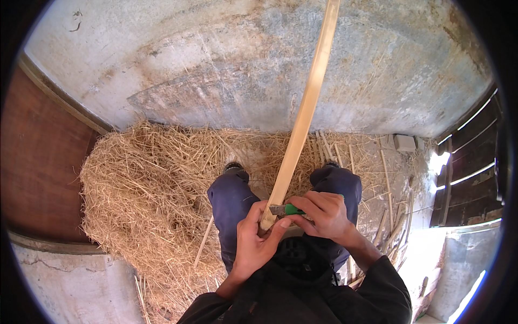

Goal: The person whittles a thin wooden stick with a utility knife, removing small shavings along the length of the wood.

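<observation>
Far to the left of the wooden strip (pixel 302 129) stands a reddish-brown panel (pixel 43 162), and between the two spreads a large heap of straw (pixel 145 189). Just left of the strip's lower part is a knee in dark blue trousers (pixel 232 197). The left hand (pixel 256 240) grasps the strip's bottom end, fingers on its left side and thumb on its right. The strip itself slants up and away from there, leaning rightward, its upper part in front of a stained grey wall (pixel 216 65). Across its face, near the bottom end, lies the blade of a green-handled knife (pixel 291 209). The right hand (pixel 325 216), just right of the strip, is closed around that handle. The other knee is right of the strip too, and beyond it thin sticks (pixel 396 232) lie scattered on the floor. Farther right of the strip, a pale block (pixel 404 143) sits near the wall's foot, then dark slatted boards (pixel 469 178) with light between them.
</observation>
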`<action>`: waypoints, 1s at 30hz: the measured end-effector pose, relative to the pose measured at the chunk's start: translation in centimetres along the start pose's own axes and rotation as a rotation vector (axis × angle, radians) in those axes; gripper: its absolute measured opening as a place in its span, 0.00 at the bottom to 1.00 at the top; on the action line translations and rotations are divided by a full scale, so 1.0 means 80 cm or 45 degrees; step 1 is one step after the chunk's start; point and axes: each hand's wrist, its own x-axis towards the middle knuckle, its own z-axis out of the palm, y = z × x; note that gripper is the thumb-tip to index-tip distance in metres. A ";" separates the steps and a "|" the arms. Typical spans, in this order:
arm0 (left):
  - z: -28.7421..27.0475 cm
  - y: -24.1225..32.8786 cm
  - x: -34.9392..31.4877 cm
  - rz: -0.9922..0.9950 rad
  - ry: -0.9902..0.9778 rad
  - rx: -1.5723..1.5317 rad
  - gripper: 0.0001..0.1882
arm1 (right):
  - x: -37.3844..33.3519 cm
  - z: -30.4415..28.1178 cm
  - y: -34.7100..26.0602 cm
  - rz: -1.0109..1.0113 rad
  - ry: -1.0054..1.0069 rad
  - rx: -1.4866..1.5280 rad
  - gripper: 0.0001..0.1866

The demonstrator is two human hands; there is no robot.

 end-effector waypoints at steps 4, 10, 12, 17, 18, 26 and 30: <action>0.003 0.002 0.003 0.038 -0.003 -0.017 0.19 | -0.005 0.003 0.001 -0.017 -0.030 0.017 0.20; 0.003 0.005 0.004 0.030 -0.008 -0.015 0.19 | -0.007 0.003 0.000 0.015 0.008 -0.027 0.20; 0.003 0.002 0.002 0.025 -0.004 -0.012 0.18 | -0.005 0.001 0.000 0.030 0.027 -0.050 0.19; 0.001 0.003 0.002 -0.005 -0.001 0.036 0.15 | 0.000 -0.006 0.001 0.015 0.052 -0.120 0.17; 0.002 0.005 0.002 0.004 0.002 0.036 0.14 | 0.001 -0.007 0.000 0.018 0.056 -0.126 0.17; 0.005 0.016 0.003 0.023 0.007 0.077 0.10 | 0.003 -0.010 -0.007 0.042 0.109 -0.174 0.16; 0.005 0.017 0.002 0.024 0.024 0.089 0.08 | 0.003 -0.010 -0.008 0.041 0.103 -0.203 0.16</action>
